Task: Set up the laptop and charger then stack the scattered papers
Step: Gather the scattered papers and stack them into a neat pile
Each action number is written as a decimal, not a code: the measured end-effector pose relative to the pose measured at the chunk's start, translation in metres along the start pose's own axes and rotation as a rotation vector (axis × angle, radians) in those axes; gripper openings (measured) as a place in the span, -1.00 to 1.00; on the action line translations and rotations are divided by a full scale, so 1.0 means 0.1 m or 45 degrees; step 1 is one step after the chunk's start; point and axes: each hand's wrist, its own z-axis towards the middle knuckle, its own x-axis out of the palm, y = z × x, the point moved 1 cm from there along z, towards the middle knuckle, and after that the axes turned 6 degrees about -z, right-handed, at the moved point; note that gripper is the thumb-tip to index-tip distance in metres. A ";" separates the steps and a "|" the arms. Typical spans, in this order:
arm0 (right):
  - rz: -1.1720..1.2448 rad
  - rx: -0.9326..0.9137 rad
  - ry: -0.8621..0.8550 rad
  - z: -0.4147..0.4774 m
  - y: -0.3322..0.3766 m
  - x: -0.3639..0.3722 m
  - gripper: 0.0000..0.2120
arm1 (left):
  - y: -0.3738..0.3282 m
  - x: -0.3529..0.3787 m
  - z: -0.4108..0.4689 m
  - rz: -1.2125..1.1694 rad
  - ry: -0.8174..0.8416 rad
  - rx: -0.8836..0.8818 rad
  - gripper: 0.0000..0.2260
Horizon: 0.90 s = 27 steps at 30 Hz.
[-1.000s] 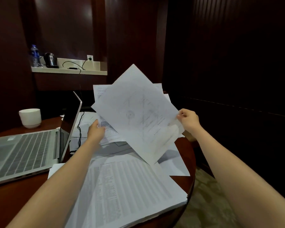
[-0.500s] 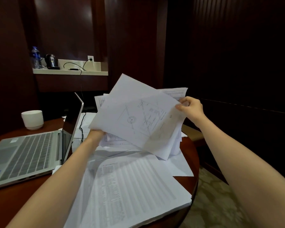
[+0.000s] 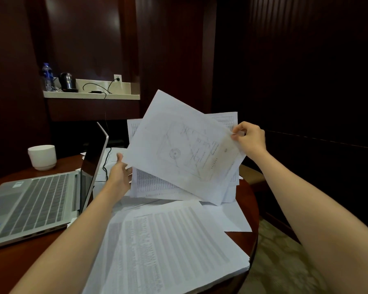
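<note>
My right hand [image 3: 250, 139] pinches the upper right corner of a few white sheets [image 3: 179, 149], held tilted above the table; the top one shows a faint drawing. My left hand [image 3: 120, 174] is at the sheets' lower left edge, thumb up and fingers loosely spread, reaching just under the paper. More printed papers [image 3: 168, 247] lie in a loose pile on the table below. The open silver laptop [image 3: 34, 204] sits at the left. A black charger cable [image 3: 105, 164] runs behind its screen.
The round wooden table [image 3: 19, 270] ends close on the right, with carpet below. A white cup [image 3: 42, 157] stands behind the laptop. On a wall shelf [image 3: 89, 95] are a kettle [image 3: 67, 82], a bottle [image 3: 47, 77] and a cord plugged into an outlet [image 3: 117, 78].
My right hand has carried the sheets' corner up and to the right. My left hand has loosened from its grip and now lies open at their left edge.
</note>
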 end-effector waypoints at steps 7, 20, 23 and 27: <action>0.018 0.005 -0.049 -0.04 0.04 0.03 -0.90 | -0.11 0.07 -0.04 0.350 0.017 0.170 -0.55; 0.688 0.237 -0.028 -0.16 0.03 0.07 -0.42 | -0.13 0.14 -0.02 0.368 -0.164 0.285 -0.72; 0.752 0.323 0.126 -0.27 -0.09 0.15 -0.24 | -0.11 0.12 -0.03 0.321 -0.234 0.269 -0.72; 0.661 0.470 0.422 -0.39 -0.28 0.26 -0.37 | -0.13 0.11 -0.02 0.316 -0.209 0.314 -0.69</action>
